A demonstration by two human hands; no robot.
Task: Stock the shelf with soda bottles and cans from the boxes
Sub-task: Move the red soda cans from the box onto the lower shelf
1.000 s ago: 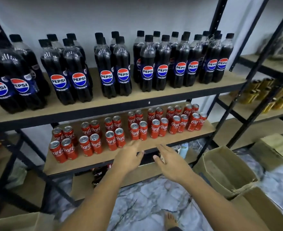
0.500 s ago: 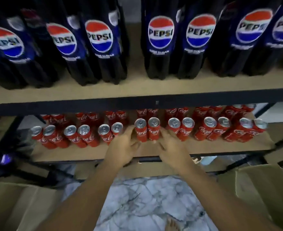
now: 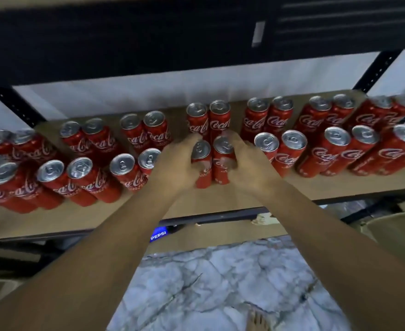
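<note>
Left grip [image 3: 173, 163], right grip [image 3: 249, 163] round two cans [image 3: 221, 174], wooden shelf [image 3: 220, 203], marble floor [image 3: 220, 283]

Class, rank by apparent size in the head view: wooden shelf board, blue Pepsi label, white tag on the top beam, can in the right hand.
1. Wooden shelf board.
2. Can in the right hand.
3. Blue Pepsi label and white tag look alike; unranked.

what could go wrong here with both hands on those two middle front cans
1. The left hand and right hand grip the front pair of cans from the sides. Pushing them back may knock over the back pair.
2. Both hands sit close to the neighbouring cans, so a bump could tip one into the row.
</note>
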